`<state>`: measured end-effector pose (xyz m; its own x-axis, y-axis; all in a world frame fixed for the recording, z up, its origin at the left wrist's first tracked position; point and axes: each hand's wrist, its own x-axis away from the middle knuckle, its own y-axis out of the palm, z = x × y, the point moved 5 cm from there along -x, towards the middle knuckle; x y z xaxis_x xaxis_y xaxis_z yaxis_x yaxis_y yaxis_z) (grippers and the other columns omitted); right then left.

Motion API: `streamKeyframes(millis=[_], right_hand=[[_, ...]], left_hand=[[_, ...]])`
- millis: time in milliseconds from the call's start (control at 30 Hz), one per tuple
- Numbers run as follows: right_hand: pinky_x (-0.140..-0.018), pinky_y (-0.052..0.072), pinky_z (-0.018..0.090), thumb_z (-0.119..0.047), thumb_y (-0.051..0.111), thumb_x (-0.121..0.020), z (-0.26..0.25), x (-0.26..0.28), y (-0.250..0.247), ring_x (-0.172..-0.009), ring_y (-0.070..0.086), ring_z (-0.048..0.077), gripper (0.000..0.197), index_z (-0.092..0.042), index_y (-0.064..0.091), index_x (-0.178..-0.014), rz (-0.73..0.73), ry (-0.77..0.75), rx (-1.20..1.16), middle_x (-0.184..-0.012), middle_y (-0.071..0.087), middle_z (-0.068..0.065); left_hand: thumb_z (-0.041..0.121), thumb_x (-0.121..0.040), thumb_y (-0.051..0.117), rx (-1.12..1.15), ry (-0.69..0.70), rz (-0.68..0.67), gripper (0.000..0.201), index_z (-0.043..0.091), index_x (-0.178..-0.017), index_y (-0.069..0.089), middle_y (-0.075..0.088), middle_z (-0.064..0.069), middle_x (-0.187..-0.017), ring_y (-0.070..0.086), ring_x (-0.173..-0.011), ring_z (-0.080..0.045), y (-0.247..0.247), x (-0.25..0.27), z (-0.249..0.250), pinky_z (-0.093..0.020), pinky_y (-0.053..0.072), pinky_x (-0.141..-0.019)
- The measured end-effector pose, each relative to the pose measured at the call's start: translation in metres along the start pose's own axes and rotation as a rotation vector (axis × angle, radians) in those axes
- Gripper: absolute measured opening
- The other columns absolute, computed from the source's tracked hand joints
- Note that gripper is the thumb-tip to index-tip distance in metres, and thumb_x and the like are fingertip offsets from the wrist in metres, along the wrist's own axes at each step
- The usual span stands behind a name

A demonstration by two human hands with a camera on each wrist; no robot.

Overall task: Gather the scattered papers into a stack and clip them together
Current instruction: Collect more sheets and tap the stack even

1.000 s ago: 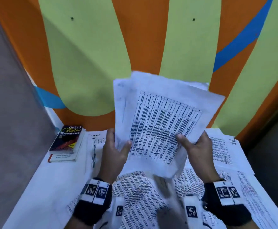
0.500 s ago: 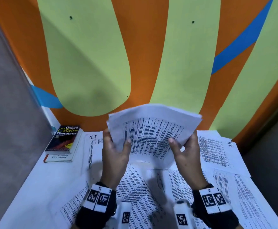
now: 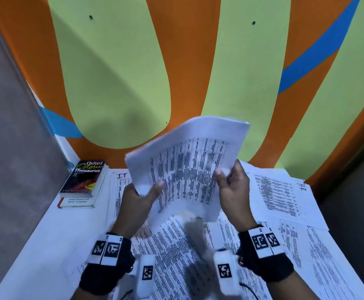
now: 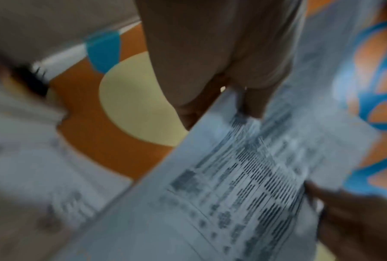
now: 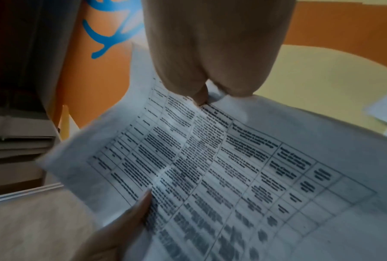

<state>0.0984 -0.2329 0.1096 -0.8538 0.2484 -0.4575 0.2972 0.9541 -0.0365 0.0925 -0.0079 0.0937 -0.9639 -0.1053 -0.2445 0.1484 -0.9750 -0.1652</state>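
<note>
Both hands hold a bundle of printed papers (image 3: 187,169) in the air above the table, tilted with its top corner to the right. My left hand (image 3: 143,194) grips its lower left edge, thumb on the printed face. My right hand (image 3: 228,180) pinches its right edge. The same sheets (image 4: 244,176) fill the blurred left wrist view under my left fingers (image 4: 253,98). In the right wrist view the table-printed page (image 5: 221,167) is pinched by my right fingers (image 5: 201,95). More printed sheets (image 3: 284,195) lie scattered on the table. No clip is in view.
A stack of two books, an Oxford Colour Thesaurus (image 3: 84,176) on top, lies at the table's back left. The white table (image 3: 44,239) stands against an orange, green and blue wall (image 3: 187,72). A grey panel (image 3: 14,137) runs along the left.
The bundle dropped from high in front of the wall, then turned clockwise so its top corner points right. Both hands kept hold of it and shifted slightly.
</note>
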Motion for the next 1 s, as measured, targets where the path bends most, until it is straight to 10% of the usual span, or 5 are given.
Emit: streamKeyframes(millis=[233, 400, 567, 733, 1000], right_hand=[[-0.092, 0.044, 0.039, -0.025, 0.065, -0.081, 0.117, 0.01, 0.013, -0.119, 0.046, 0.025, 0.046, -0.022, 0.052, -0.126, -0.692, 0.118, 0.945, -0.125, 0.049, 0.006], [-0.082, 0.045, 0.041, -0.029, 0.051, -0.08, 0.165, 0.03, 0.011, -0.116, 0.047, 0.027, 0.04, -0.021, 0.052, -0.119, -0.99, 0.116, 1.277, -0.126, 0.048, 0.005], [-0.066, 0.039, 0.032, -0.022, 0.048, -0.087, 0.164, 0.025, 0.016, -0.103, 0.058, 0.027, 0.024, -0.017, 0.058, -0.108, -1.0, -0.023, 1.299, -0.11, 0.056, 0.004], [-0.065, 0.046, 0.031, -0.026, 0.048, -0.091, 0.142, 0.003, 0.002, -0.083, 0.067, 0.03, 0.023, -0.013, 0.067, -0.091, -0.813, -0.041, 1.367, -0.091, 0.063, 0.007], [-0.057, 0.043, 0.036, -0.012, 0.054, -0.085, 0.052, -0.039, -0.016, -0.075, 0.064, 0.04, 0.012, -0.005, 0.062, -0.08, -0.432, -0.014, 1.282, -0.086, 0.061, 0.017]], left_hand=[[0.022, -0.092, 0.059, -0.302, 0.098, 0.481, 0.031, 0.004, -0.068, 0.052, 0.043, -0.006, -0.051, 0.038, -0.046, -0.016, -0.075, -0.013, 0.008, -0.026, 0.03, -0.044], [0.021, -0.093, 0.057, -0.385, 0.116, 0.668, 0.026, 0.0, -0.079, 0.062, 0.056, -0.014, -0.066, 0.046, -0.054, -0.002, -0.123, -0.003, 0.001, -0.02, 0.034, -0.053], [0.024, -0.093, 0.057, -0.359, 0.068, 0.732, 0.028, -0.002, -0.097, 0.066, 0.064, -0.009, -0.082, 0.058, -0.063, 0.004, -0.139, 0.009, -0.017, -0.014, 0.041, -0.056], [0.024, -0.093, 0.056, -0.389, 0.049, 0.752, 0.029, -0.003, -0.096, 0.065, 0.068, -0.025, -0.086, 0.064, -0.077, -0.026, -0.149, 0.015, -0.03, -0.024, 0.042, -0.068], [0.018, -0.093, 0.056, -0.395, 0.071, 0.715, 0.016, 0.006, -0.085, 0.063, 0.063, -0.018, -0.07, 0.058, -0.063, -0.029, -0.135, 0.023, -0.036, -0.033, 0.044, -0.053]])
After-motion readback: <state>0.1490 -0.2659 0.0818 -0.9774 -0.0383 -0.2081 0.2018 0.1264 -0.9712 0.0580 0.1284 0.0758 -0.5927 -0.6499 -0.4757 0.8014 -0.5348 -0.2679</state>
